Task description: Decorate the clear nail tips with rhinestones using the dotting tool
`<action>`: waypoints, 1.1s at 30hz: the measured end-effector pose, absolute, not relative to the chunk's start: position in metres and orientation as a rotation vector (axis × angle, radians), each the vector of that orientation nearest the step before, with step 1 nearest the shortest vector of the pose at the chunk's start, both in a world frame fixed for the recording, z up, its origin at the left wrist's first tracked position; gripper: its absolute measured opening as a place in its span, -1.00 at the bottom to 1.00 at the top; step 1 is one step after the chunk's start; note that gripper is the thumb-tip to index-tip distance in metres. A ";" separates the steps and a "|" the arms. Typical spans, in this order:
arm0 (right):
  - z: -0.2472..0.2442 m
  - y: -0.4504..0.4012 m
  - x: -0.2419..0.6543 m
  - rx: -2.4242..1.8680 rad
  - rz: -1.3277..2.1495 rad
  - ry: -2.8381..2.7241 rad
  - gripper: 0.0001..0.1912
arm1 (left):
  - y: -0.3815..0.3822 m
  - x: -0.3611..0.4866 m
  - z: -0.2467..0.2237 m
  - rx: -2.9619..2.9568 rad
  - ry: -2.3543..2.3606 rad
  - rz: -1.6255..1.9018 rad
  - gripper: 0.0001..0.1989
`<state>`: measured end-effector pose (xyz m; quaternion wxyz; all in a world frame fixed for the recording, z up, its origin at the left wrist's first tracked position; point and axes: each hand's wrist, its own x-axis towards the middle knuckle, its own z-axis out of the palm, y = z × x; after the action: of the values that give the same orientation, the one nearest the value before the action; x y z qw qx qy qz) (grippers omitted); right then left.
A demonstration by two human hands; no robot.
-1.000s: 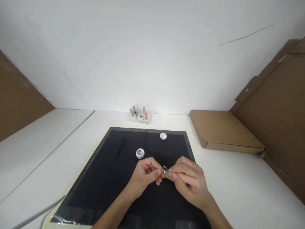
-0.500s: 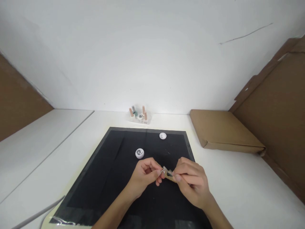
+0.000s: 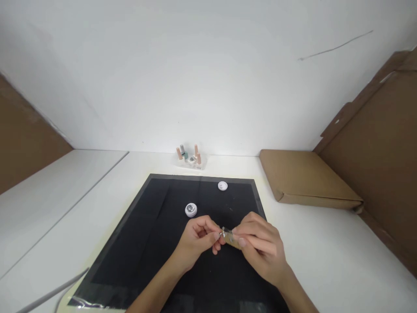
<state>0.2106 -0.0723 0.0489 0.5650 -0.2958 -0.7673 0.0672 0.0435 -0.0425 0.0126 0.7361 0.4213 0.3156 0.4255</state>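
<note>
My left hand [image 3: 197,239] is closed in a pinch, thumb against forefinger, on a small shiny silvery piece [image 3: 222,234] whose kind I cannot make out. From the other side my right hand [image 3: 262,245] pinches a small tan, card-like piece [image 3: 232,242] with clear film over it. The fingertips of both hands are close together at this piece, over the black mat [image 3: 156,248]. Beyond the left hand sits a small round white jar [image 3: 191,210] with grey contents. A white lid [image 3: 223,186] lies farther back on the mat.
Against the wall stands a clear organizer [image 3: 181,164] with several small bottles, some with peach caps. A flat cardboard box [image 3: 309,176] lies on the white table [image 3: 302,234] at the right. Cardboard panels [image 3: 378,148] rise at both sides.
My right fingers have shifted slightly up and left, and the clear film now lies flatter over the tan piece. My left hand has barely moved.
</note>
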 end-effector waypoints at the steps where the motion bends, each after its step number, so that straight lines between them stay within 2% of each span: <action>1: 0.049 -0.072 0.211 -0.700 0.163 -1.811 -0.78 | -0.043 0.044 0.013 0.926 0.692 0.935 -0.62; 6: 0.048 -0.073 0.211 -0.705 0.206 -1.799 -0.69 | -0.043 0.043 0.013 0.931 0.690 0.935 -0.61; 12: 0.049 -0.072 0.211 -0.697 0.207 -1.787 -0.78 | -0.043 0.043 0.013 0.937 0.685 0.939 -0.63; 17: 0.048 -0.073 0.211 -0.703 0.249 -1.762 -0.67 | -0.043 0.042 0.013 0.936 0.679 0.945 -0.62; 23: 0.050 -0.074 0.210 -0.708 0.263 -1.761 -0.78 | -0.044 0.041 0.012 0.937 0.664 0.943 -0.63; 28: 0.048 -0.074 0.211 -0.690 0.278 -1.730 -0.65 | -0.043 0.041 0.012 0.937 0.652 0.930 -0.65; 33: 0.052 -0.073 0.211 -0.678 0.269 -1.755 -0.76 | -0.043 0.041 0.014 0.939 0.634 0.919 -0.68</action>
<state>0.2107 -0.0734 0.0517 0.5816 -0.2901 -0.7512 0.1153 0.0413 -0.0427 0.0136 0.7454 0.4290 0.2897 0.4200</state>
